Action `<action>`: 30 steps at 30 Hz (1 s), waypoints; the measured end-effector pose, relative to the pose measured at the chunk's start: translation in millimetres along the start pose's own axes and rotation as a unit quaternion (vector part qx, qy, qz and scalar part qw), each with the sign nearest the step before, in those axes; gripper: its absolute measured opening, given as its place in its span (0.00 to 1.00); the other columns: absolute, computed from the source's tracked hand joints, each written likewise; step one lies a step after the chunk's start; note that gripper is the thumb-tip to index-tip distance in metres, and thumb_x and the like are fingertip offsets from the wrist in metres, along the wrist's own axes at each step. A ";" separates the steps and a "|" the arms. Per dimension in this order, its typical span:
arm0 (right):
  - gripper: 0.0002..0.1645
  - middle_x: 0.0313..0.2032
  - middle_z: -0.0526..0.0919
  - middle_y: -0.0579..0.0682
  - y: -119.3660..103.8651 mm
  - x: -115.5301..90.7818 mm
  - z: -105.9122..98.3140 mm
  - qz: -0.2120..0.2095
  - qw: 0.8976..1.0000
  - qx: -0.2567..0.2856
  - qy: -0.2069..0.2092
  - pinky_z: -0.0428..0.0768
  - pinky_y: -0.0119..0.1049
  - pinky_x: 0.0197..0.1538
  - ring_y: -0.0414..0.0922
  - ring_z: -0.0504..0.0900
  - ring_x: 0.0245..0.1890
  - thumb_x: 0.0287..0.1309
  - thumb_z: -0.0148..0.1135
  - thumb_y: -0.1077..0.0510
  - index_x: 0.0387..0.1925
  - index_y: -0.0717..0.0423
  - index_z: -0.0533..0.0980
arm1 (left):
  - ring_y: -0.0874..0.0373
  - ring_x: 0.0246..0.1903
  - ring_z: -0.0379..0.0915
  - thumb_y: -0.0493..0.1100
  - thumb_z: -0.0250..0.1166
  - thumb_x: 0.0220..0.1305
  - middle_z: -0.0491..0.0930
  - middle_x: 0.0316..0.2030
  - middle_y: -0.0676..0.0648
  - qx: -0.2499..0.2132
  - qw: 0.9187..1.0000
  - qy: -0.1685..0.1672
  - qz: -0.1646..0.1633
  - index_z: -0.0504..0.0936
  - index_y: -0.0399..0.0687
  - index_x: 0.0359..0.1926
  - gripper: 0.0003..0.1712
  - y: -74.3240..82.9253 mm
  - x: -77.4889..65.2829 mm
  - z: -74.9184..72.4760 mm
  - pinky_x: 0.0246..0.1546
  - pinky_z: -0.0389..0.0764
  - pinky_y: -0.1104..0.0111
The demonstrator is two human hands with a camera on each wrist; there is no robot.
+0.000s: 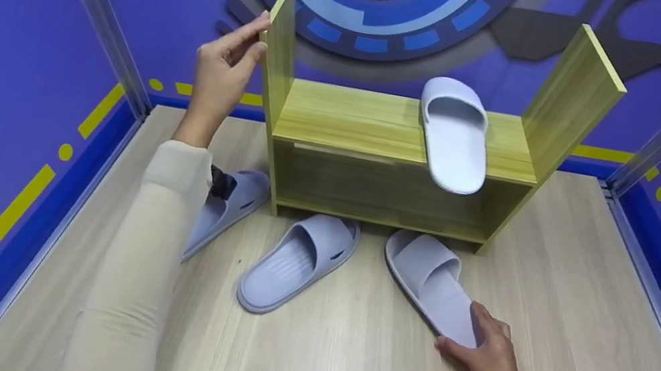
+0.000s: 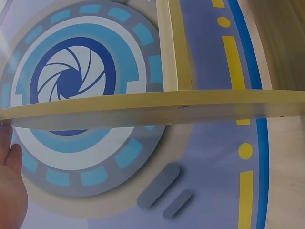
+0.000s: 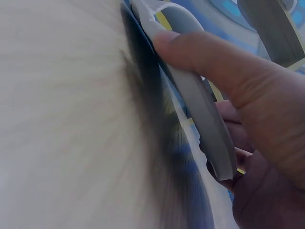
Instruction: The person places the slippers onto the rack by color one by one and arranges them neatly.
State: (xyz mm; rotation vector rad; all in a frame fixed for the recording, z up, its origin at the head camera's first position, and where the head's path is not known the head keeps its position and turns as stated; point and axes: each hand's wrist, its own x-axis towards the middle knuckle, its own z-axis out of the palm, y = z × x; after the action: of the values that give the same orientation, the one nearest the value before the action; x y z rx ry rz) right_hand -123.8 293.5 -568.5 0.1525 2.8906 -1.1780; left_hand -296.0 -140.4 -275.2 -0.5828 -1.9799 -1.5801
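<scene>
Standing near twelve o'clock, the wooden shelf carries a white slipper toward three. Around it, the left slipper sits at eight o'clock, middle slipper at seven, grey slipper at five, its heel pinched in the right hand. The left hand, fingers nearly straight, touches the nine o'clock panel.

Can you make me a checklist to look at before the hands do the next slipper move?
1. Right hand gripping a gray slipper: ok, by its heel end.
2. Gray slipper fully off the floor: cannot tell.
3. Left hand touching the wooden rack: ok, at its left side.
4. Rack standing upright: ok.
5. White slipper completely on the rack: not ok, its heel sticks out past the front.
</scene>
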 end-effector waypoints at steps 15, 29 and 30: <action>0.61 0.63 0.61 0.59 -3.2 -12.9 -2.8 -0.026 1.000 0.008 0.013 0.56 0.54 0.61 0.55 0.57 0.61 0.31 0.73 0.38 0.65 0.60 0.58 | 0.64 0.56 0.68 0.37 0.56 0.61 0.71 0.57 0.46 -0.009 1.000 0.014 -0.008 0.75 0.40 0.54 0.19 -6.7 0.1 4.8 0.53 0.70 0.70; 0.55 0.60 0.67 0.58 -29.7 -19.1 -12.2 -0.117 0.990 0.021 0.079 0.46 0.07 0.50 0.49 0.62 0.57 0.25 0.78 0.47 0.60 0.60 0.67 | 0.64 0.56 0.67 0.36 0.56 0.61 0.71 0.57 0.49 -0.015 1.000 0.018 -0.009 0.75 0.41 0.54 0.19 -5.7 -0.4 3.1 0.53 0.70 0.70; 0.55 0.60 0.67 0.58 -31.3 -19.6 -13.0 -0.120 0.989 0.024 0.081 0.46 0.07 0.50 0.49 0.62 0.57 0.25 0.79 0.47 0.60 0.59 0.67 | 0.64 0.56 0.68 0.36 0.56 0.61 0.71 0.57 0.50 -0.014 1.000 0.018 -0.009 0.75 0.41 0.54 0.20 -5.5 0.0 3.4 0.53 0.70 0.70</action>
State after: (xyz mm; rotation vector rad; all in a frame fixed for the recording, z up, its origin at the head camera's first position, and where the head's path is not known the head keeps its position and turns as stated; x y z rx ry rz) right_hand -107.0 278.6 -536.4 -0.1080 3.0933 -1.3296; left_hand -299.9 -138.3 -279.8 -0.5447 -1.9442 -1.6212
